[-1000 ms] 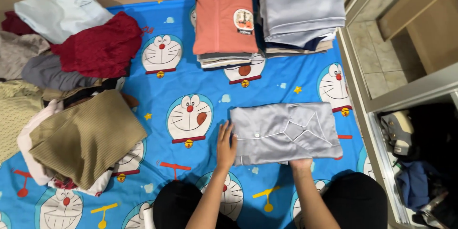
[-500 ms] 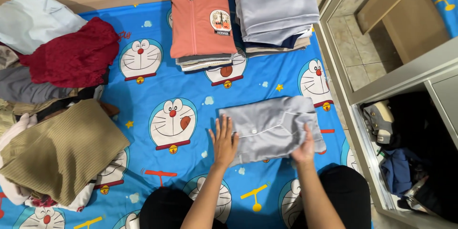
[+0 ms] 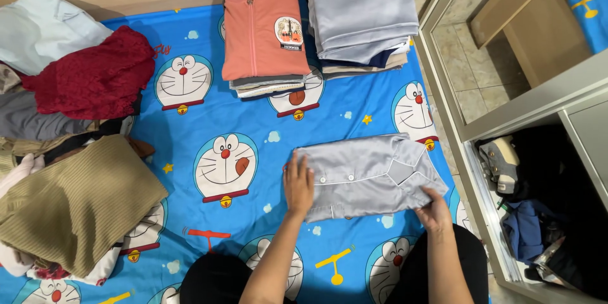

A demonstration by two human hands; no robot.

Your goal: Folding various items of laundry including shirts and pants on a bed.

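Open blue cartoon-print sheet [image 3: 209, 120] lies left of the folded grey shirt [image 3: 370, 174], giving the hands free passage there. Two folded stacks [image 3: 316, 31] block the far side, a loose clothes heap [image 3: 69, 152] crowds the left, and a cabinet frame [image 3: 468, 158] hems the right.

Folded shirt [image 3: 370, 174] in front of me on the bed sheet [image 3: 209, 120].
My left hand [image 3: 298, 183] on its left edge, right hand [image 3: 435, 208] at its near right corner; two folded stacks [image 3: 316, 31] behind, unfolded clothes pile [image 3: 69, 145] left, open cabinet [image 3: 544, 196] right.
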